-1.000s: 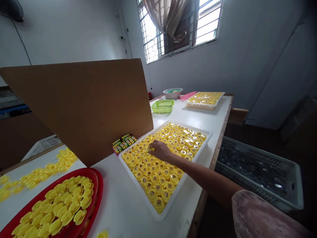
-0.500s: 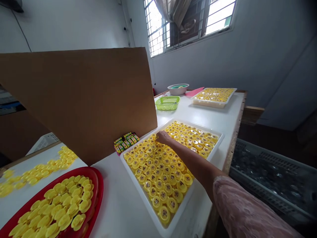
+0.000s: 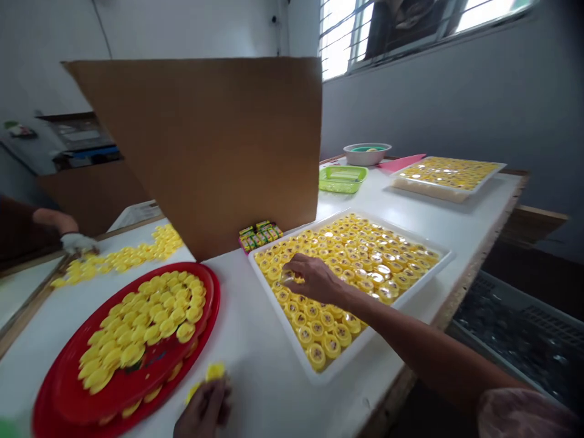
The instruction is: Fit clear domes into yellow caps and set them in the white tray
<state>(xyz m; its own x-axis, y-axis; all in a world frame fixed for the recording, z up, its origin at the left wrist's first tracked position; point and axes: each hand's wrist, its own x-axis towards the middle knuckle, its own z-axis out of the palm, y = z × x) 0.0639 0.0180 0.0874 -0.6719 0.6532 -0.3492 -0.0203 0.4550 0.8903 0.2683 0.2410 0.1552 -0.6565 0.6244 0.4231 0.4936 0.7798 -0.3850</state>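
Observation:
My left hand (image 3: 205, 409) is at the bottom edge, its fingers closed around yellow round plastic pieces (image 3: 215, 371); motion blur softens them. Over the near left part of a white tray (image 3: 292, 340) is my right hand (image 3: 314, 280), fingers curled in a pinch. Something small and pale seems to be at its fingertips, too unclear to name. Rows of round yellow pieces with small dark printed marks (image 3: 331, 345) fill the tray under a shiny clear surface. To the left, stacked red oval trays (image 3: 157, 365) carry many plain yellow pieces (image 3: 137, 316).
A cardboard panel (image 3: 219, 152) stands upright behind small colourful boxes (image 3: 260, 236). Further back are a green basket (image 3: 343, 180), a grey basin (image 3: 367, 156) and another filled tray (image 3: 449, 173). A co-worker's gloved hand (image 3: 78, 243) is by loose yellow pieces (image 3: 132, 257).
The view has swung left. My right hand has come back from the tray's far left side towards its near left part. My left hand and a co-worker's gloved hand have entered the view.

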